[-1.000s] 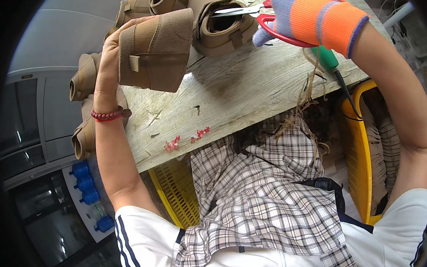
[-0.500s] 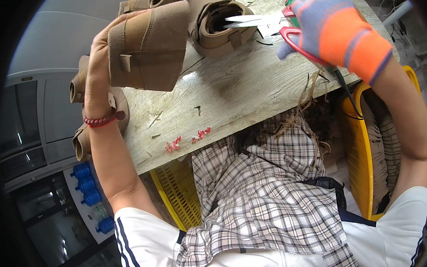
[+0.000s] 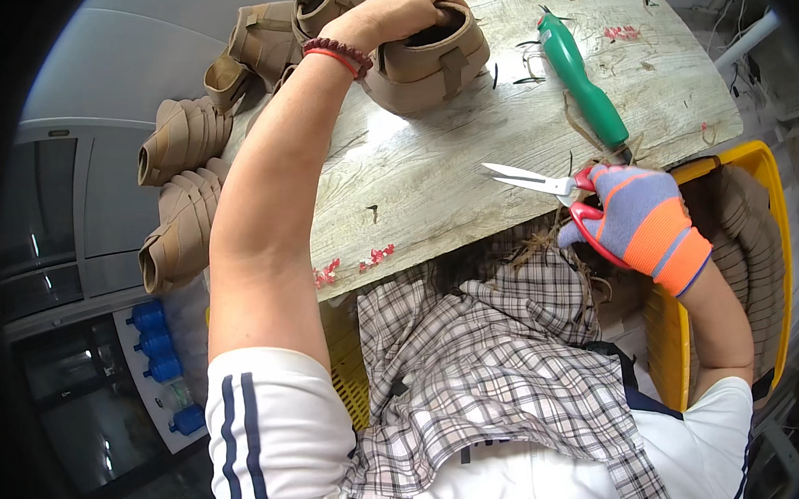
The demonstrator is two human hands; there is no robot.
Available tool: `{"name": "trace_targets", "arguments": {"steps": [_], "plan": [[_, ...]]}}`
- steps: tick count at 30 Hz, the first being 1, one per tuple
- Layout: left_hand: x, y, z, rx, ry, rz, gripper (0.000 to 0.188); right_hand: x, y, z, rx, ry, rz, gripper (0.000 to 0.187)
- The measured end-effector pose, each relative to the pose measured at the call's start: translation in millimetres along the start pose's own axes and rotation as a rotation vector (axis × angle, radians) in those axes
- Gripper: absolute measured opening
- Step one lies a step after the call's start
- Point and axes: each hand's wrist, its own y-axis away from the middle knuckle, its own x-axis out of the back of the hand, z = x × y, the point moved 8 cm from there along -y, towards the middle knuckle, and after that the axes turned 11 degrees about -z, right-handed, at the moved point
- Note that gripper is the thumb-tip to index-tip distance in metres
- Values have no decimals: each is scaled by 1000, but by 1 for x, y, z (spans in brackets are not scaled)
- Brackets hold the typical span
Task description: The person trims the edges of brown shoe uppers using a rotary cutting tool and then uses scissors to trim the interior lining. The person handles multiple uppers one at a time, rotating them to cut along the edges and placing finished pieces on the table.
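Note:
At the far middle of the table, my bare left hand [image 3: 403, 13] grips the rim of a tan suede-like piece [image 3: 421, 82], its fingers bent over the edge. This piece curls into a ring, has a small loop tab on its side and looks like a shoe upper. My right hand [image 3: 640, 221], in a grey and orange knit glove, is closed around the red handles of scissors [image 3: 542, 182]. Their blades stand slightly apart, pointing left above the table's near edge. A green hand tool [image 3: 583, 83] with a pointed tip lies beyond the scissors.
More tan pieces [image 3: 182, 139] are stacked along the table's [image 3: 433, 202] left side. Red scraps [image 3: 377, 256] and dark trimmings lie on the tabletop. A yellow crate [image 3: 773, 227] at right holds a row of tan pieces; another yellow basket [image 3: 348, 381] sits below the table.
My left hand has moved right from the raised tan piece, now out of that hand, to the one on the table. My right hand has drawn the scissors back nearer, uncovering the green tool.

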Motion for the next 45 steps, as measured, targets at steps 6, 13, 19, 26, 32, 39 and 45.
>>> {"name": "trace_targets", "arguments": {"steps": [6,13,19,26,32,39,45], "plan": [[-13,2,-29,23,309,-17,51,-39,4,0,-12,-10,-165,77],[-19,155,-108,351,391,1120,18,-67,17,7,-112,-190,-120,74],[-85,209,-112,601,-41,809,33,-62,9,17,-303,-233,-31,70],[-79,327,-74,135,989,1194,12,-111,37,-65,232,-654,-629,34],[-172,417,6,-37,2079,1197,39,-92,24,-71,106,-969,-212,35],[-330,434,92,200,2307,1267,54,-101,-8,-154,486,-176,-18,31],[-361,438,89,430,1961,1215,49,-135,-32,-171,575,53,-5,31]]}}
